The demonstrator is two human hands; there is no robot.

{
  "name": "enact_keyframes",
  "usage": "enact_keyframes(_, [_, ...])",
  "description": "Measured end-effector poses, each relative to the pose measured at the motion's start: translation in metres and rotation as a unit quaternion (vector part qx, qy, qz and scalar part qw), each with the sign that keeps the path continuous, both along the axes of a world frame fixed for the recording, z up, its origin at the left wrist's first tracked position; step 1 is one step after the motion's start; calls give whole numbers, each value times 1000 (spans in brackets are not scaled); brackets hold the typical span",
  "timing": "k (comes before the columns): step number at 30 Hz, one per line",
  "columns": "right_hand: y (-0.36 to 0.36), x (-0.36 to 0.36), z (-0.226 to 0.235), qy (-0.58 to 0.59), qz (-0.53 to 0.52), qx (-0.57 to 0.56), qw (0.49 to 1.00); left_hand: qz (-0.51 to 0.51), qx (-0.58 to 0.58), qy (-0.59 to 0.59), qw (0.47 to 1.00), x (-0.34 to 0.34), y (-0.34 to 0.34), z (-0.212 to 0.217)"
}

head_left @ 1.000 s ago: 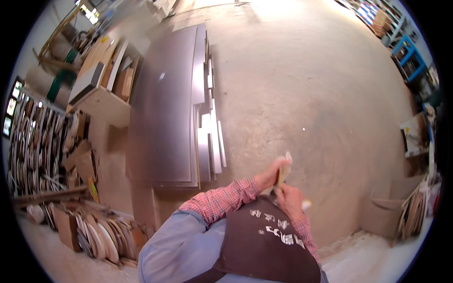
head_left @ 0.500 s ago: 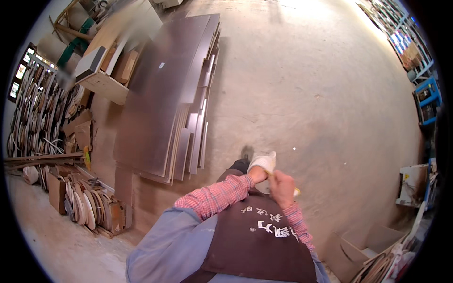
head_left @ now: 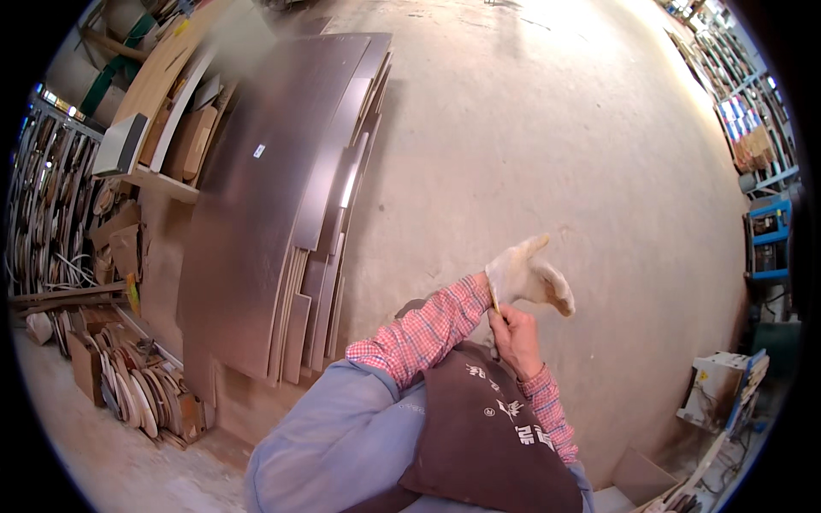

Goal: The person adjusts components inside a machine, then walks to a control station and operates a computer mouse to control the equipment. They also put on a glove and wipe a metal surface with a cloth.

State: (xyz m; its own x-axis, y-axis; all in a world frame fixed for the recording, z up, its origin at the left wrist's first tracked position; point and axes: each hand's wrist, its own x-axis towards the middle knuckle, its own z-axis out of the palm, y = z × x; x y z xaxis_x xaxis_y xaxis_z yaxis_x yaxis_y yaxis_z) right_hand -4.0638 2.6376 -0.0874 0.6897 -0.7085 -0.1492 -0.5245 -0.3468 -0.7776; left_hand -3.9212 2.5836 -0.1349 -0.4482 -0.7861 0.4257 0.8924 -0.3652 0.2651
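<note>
My left hand [head_left: 540, 282] wears a white work glove [head_left: 511, 270] with a yellowish cuff edge. Its thumb and fingers stand apart, holding nothing. Bare and closed, my right hand [head_left: 516, 339] pinches the glove's cuff at the left wrist. Something small and greyish hangs just under the right fingers, too hidden to name. Both forearms are in red checked sleeves, in front of a dark brown apron [head_left: 479, 419].
A tall stack of dark brown panels [head_left: 256, 214] lies to my left. Beyond it stands a wooden bench [head_left: 162, 184] holding offcuts. Edge-band rolls [head_left: 141, 385] line the far left. At right are a white machine box [head_left: 714, 389] and blue frames [head_left: 770, 231].
The gloved left hand has moved to the right and its fingers have spread out. My right hand keeps hold at the cuff. The whole view has shifted a little.
</note>
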Motion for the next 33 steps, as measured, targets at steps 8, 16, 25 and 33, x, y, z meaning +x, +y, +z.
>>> enact_keyframes(8, [-132,98,34,-37,115,30,992,308,97,-256,911,91,-107,19])
enact_keyframes(16, [-304,203,5,-86,230,40,969,348,297,-556,694,206,-244,-10])
enact_keyframes(25, [-458,322,10,-68,382,-33,921,284,274,-757,521,327,-363,-64])
enact_keyframes(33, [-574,442,-12,-42,418,-33,907,348,488,-196,776,422,-479,-57])
